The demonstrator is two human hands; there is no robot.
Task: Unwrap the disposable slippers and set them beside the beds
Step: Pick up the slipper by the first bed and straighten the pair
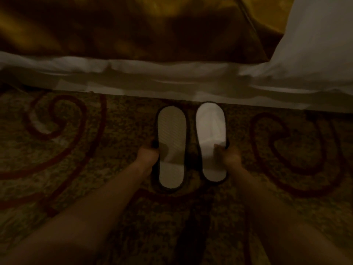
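Note:
Two white disposable slippers with dark trim lie side by side on the carpet, toes toward the bed. My left hand [148,153] grips the outer edge of the left slipper [172,131]. My right hand [228,153] pinches the right slipper [210,127] at the rim of its upper. The bed's white skirt [152,83] hangs just beyond the toes. No wrapper shows on either slipper.
A gold-brown bed runner [133,25] covers the bed's top, with a white pillow or duvet corner [315,44] at the right. The patterned carpet [57,150] with dark red swirls spreads on both sides of the slippers. The scene is dim.

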